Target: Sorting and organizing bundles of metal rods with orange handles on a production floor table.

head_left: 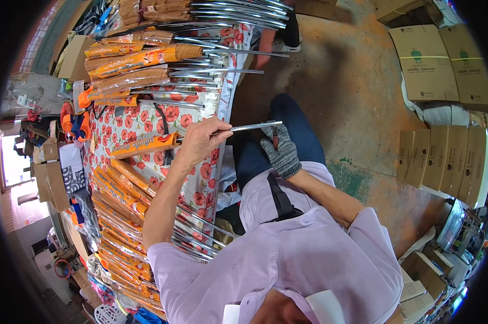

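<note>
My bare left hand is closed round a shiny metal tube, held level over the table edge and my lap. On the tube's other end, left of the hand, is an orange-and-brown wrapped bundle in clear plastic. My right hand, in a grey knitted glove, is closed just below the tube's free end. A thin reddish-brown piece shows between its fingers; its kind is unclear. Whether the gloved fingers touch the tube I cannot tell.
Similar wrapped bundles with metal tubes lie in rows on the red-flowered tablecloth, near and far. Orange-handled scissors lie at its left. Cardboard boxes stand at the right. Another person's leg is at the far table end.
</note>
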`<state>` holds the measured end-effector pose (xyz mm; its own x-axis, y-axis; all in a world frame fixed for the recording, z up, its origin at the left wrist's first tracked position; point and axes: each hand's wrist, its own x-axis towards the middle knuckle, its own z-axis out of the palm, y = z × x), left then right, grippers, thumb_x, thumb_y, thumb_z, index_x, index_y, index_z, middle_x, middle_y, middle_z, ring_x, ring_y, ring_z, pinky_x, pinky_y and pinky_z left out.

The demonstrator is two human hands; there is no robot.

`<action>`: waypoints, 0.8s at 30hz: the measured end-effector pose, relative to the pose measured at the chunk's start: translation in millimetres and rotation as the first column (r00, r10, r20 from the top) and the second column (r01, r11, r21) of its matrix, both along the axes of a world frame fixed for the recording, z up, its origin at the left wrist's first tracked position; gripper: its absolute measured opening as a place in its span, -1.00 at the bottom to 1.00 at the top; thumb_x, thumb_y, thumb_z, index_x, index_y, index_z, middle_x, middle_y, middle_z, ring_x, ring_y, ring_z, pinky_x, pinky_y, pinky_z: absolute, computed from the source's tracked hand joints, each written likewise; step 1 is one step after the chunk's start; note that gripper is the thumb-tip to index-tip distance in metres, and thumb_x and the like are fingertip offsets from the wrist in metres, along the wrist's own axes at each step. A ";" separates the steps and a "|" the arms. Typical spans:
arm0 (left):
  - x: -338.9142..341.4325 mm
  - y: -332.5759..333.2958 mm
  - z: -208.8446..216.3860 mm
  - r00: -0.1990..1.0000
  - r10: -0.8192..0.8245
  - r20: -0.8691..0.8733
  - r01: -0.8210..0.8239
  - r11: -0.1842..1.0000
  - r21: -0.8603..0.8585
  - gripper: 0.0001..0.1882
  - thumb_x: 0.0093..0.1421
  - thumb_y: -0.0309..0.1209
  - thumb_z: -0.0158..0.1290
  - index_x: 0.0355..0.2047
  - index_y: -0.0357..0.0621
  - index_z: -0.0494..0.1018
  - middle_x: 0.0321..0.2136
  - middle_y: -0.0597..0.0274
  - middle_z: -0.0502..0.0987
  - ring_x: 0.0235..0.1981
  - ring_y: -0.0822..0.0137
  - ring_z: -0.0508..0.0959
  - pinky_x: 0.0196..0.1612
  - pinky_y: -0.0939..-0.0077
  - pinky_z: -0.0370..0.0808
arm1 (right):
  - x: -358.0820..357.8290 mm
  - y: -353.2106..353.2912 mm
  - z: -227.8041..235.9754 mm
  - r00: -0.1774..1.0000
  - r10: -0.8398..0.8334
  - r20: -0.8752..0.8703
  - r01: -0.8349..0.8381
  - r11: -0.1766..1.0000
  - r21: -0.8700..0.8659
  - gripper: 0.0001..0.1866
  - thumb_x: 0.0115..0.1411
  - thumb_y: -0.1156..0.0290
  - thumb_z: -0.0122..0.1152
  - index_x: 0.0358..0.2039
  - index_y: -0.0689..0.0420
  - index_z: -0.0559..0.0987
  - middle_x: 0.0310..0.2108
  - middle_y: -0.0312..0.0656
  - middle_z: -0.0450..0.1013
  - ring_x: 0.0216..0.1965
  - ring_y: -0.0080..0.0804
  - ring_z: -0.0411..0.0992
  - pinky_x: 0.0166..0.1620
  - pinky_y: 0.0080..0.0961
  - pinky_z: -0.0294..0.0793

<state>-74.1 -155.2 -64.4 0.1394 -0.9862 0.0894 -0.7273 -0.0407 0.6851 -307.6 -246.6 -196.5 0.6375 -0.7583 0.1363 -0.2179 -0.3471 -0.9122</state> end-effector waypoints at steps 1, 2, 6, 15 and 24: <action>0.2 0.3 -1.4 1.000 0.000 0.000 0.000 1.000 0.000 -0.83 0.17 -0.52 0.31 -0.23 -0.25 0.61 -0.44 0.22 0.60 -0.46 0.35 0.58 -0.38 0.48 0.50 | 0.9 0.8 1.0 1.000 -0.017 0.008 0.017 1.000 0.022 -0.46 0.25 0.29 0.35 0.18 0.20 0.44 0.09 0.10 0.43 0.07 0.12 0.46 0.12 -0.20 0.48; 0.4 1.0 -4.4 1.000 -0.003 0.001 0.003 1.000 -0.028 -0.83 0.15 -0.53 0.31 -0.24 -0.26 0.61 -0.44 0.22 0.60 -0.47 0.35 0.58 -0.38 0.48 0.51 | 1.3 1.3 2.0 1.000 -0.018 0.008 0.018 1.000 0.021 -0.46 0.25 0.29 0.35 0.18 0.20 0.44 0.09 0.10 0.43 0.07 0.12 0.46 0.12 -0.20 0.48; -1.0 0.7 -8.8 1.000 -0.006 0.014 0.008 0.995 -0.095 -0.81 0.11 -0.56 0.34 -0.27 -0.27 0.60 -0.44 0.21 0.60 -0.47 0.35 0.59 -0.40 0.47 0.52 | 0.4 1.8 7.1 0.999 -0.037 0.007 0.036 0.993 0.117 -0.55 0.28 0.42 0.28 0.18 0.17 0.53 0.12 -0.01 0.49 0.16 -0.02 0.46 0.22 -0.32 0.42; -10.7 -0.2 -6.3 0.932 0.010 0.363 0.118 0.937 -0.330 -0.79 0.06 -0.56 0.34 -0.30 -0.16 0.55 -0.44 0.22 0.60 -0.48 0.22 0.60 -0.43 0.39 0.51 | 0.6 2.4 14.1 1.000 -0.005 0.010 0.004 0.992 0.127 -0.56 0.29 0.44 0.27 0.19 0.17 0.52 0.18 -0.02 0.48 0.18 -0.06 0.47 0.22 -0.36 0.41; -17.2 0.0 -7.9 0.931 0.041 0.363 0.076 0.950 -0.302 -0.75 0.10 -0.47 0.34 -0.20 -0.08 0.59 -0.42 0.22 0.63 -0.45 0.19 0.63 -0.43 0.35 0.53 | 7.7 2.3 16.0 0.995 -0.033 0.091 0.024 0.994 0.104 -0.51 0.26 0.48 0.28 0.21 0.14 0.49 0.15 -0.04 0.44 0.17 -0.06 0.45 0.22 -0.35 0.41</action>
<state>-91.2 -155.2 -72.4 0.0232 -0.9040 0.4269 -0.9250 0.1425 0.3522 -299.8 -244.3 -180.5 0.6039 -0.7888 0.1143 -0.1395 -0.2457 -0.9593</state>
